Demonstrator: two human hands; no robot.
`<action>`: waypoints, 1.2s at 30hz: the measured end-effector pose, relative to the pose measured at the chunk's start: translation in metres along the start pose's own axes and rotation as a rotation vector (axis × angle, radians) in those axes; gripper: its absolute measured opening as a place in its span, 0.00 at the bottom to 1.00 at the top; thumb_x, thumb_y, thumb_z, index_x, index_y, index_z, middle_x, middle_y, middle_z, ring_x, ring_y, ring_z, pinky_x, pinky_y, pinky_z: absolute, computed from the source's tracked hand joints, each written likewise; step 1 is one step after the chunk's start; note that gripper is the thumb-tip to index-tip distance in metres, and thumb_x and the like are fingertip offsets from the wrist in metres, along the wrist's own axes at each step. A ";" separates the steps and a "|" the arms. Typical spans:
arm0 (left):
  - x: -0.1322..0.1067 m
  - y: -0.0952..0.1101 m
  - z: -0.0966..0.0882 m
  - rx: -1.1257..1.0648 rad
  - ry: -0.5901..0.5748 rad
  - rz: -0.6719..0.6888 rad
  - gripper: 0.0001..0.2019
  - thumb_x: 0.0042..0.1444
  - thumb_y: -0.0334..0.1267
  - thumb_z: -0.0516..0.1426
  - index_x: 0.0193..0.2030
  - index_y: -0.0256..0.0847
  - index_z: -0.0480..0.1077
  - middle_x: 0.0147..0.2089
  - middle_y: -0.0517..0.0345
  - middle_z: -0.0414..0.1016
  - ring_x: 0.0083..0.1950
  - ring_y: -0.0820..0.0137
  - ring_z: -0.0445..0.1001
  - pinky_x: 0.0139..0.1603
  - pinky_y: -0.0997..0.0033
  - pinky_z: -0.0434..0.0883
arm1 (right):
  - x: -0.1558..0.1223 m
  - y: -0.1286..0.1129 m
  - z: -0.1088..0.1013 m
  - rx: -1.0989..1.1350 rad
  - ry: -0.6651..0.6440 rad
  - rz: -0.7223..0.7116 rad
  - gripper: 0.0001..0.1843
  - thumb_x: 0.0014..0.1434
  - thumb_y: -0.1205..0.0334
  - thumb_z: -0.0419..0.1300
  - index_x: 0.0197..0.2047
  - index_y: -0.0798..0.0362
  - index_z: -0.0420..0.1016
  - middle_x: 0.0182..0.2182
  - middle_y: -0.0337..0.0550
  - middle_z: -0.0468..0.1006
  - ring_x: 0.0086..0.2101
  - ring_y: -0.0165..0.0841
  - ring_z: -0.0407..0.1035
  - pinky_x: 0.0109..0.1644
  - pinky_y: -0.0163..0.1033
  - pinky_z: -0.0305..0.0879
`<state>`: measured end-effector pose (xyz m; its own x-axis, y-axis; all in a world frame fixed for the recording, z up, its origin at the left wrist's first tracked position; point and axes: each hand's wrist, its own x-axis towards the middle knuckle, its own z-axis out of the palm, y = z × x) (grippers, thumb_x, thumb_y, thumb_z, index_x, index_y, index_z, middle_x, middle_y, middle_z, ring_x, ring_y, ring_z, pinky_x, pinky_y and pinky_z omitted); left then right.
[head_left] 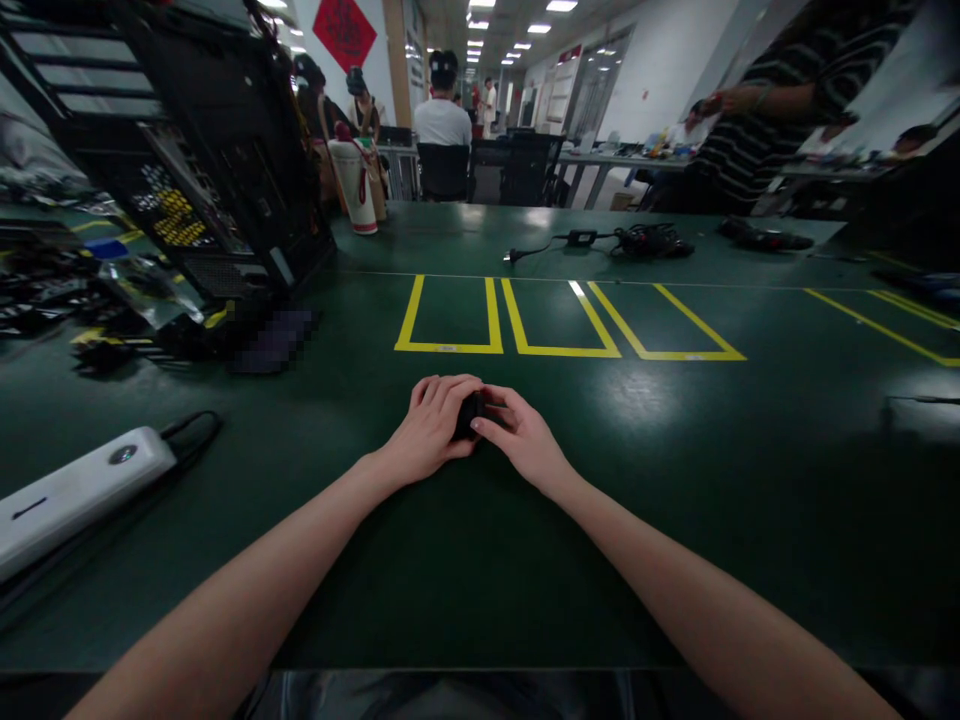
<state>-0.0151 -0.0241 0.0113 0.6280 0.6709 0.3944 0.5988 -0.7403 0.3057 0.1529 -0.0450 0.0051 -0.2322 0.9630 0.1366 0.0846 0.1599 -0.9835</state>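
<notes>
Between my two hands, low over the green table (480, 570), is a small black object (468, 414), mostly covered by fingers, so its kind does not show. My left hand (431, 425) curls around it from the left, with the fingers over its far side and the thumb near its front. From the right, my right hand (521, 432) grips it with thumb and fingertips. Both hands are closed on it. Just beyond them, yellow tape outlines (448, 348) mark the table.
A black computer case (247, 170) stands at the left, near a paper cup (352, 185). A white power bank-like device (82, 490) lies at the near left. Black cables (652, 240) lie at the back. A person in a striped shirt (780, 110) stands across the table.
</notes>
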 end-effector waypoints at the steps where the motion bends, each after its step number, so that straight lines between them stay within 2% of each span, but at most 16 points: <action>1: 0.000 0.000 0.000 -0.001 -0.004 -0.001 0.30 0.51 0.34 0.56 0.58 0.40 0.48 0.58 0.47 0.57 0.58 0.59 0.57 0.59 0.52 0.52 | 0.000 0.000 0.000 0.001 -0.013 0.001 0.18 0.54 0.64 0.58 0.49 0.47 0.63 0.48 0.41 0.67 0.51 0.36 0.64 0.56 0.48 0.61; 5: 0.000 0.000 0.000 0.004 -0.006 -0.008 0.28 0.51 0.33 0.56 0.57 0.39 0.49 0.57 0.47 0.58 0.59 0.59 0.57 0.60 0.53 0.52 | -0.004 -0.002 0.000 0.041 -0.038 -0.035 0.16 0.52 0.65 0.60 0.45 0.46 0.63 0.45 0.38 0.68 0.50 0.34 0.65 0.54 0.46 0.65; 9: 0.001 0.000 0.001 0.002 0.007 0.007 0.28 0.52 0.35 0.55 0.57 0.40 0.48 0.57 0.47 0.58 0.58 0.59 0.58 0.59 0.52 0.53 | -0.004 -0.003 0.002 0.021 0.026 -0.089 0.10 0.53 0.65 0.58 0.40 0.47 0.66 0.43 0.37 0.68 0.49 0.33 0.66 0.54 0.44 0.65; 16: 0.000 0.000 0.000 -0.020 -0.002 -0.002 0.29 0.51 0.34 0.56 0.58 0.41 0.47 0.58 0.47 0.57 0.59 0.57 0.57 0.59 0.50 0.52 | -0.001 0.000 -0.002 -0.029 -0.011 -0.008 0.18 0.54 0.64 0.57 0.49 0.47 0.63 0.49 0.42 0.66 0.52 0.35 0.63 0.56 0.48 0.62; 19: 0.000 0.000 0.000 -0.023 -0.009 0.007 0.29 0.51 0.34 0.56 0.58 0.42 0.47 0.58 0.47 0.57 0.59 0.57 0.57 0.59 0.49 0.52 | -0.003 -0.001 -0.003 -0.021 -0.037 -0.012 0.17 0.54 0.63 0.58 0.48 0.47 0.63 0.48 0.41 0.67 0.52 0.36 0.63 0.56 0.48 0.62; 25: 0.000 -0.001 0.002 -0.016 0.009 0.005 0.29 0.50 0.34 0.56 0.57 0.42 0.48 0.58 0.47 0.58 0.59 0.58 0.58 0.59 0.50 0.52 | -0.003 0.000 0.001 0.025 -0.027 -0.044 0.11 0.54 0.62 0.57 0.42 0.47 0.64 0.42 0.38 0.69 0.44 0.33 0.69 0.48 0.44 0.68; 28: 0.000 -0.001 0.001 0.003 0.009 0.006 0.30 0.50 0.33 0.57 0.57 0.41 0.48 0.57 0.47 0.58 0.59 0.59 0.58 0.59 0.52 0.52 | 0.000 0.001 0.001 0.025 -0.015 -0.053 0.13 0.54 0.64 0.58 0.44 0.46 0.65 0.44 0.38 0.69 0.46 0.34 0.67 0.50 0.44 0.67; 34: 0.000 -0.001 0.001 0.007 0.004 0.011 0.29 0.51 0.34 0.56 0.57 0.40 0.48 0.57 0.46 0.58 0.59 0.59 0.57 0.60 0.53 0.52 | 0.001 0.002 -0.001 0.031 -0.008 0.011 0.23 0.53 0.64 0.59 0.52 0.47 0.60 0.48 0.43 0.68 0.49 0.35 0.65 0.54 0.47 0.64; 36: 0.001 -0.001 0.001 -0.002 0.007 0.006 0.29 0.51 0.34 0.56 0.57 0.41 0.47 0.58 0.47 0.58 0.59 0.58 0.57 0.59 0.51 0.52 | 0.000 0.000 -0.002 0.028 -0.028 0.015 0.21 0.53 0.64 0.58 0.51 0.47 0.61 0.48 0.42 0.68 0.50 0.35 0.65 0.55 0.47 0.63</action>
<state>-0.0146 -0.0233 0.0104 0.6283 0.6659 0.4022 0.5937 -0.7446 0.3052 0.1552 -0.0445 0.0049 -0.2583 0.9587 0.1189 0.0617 0.1392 -0.9883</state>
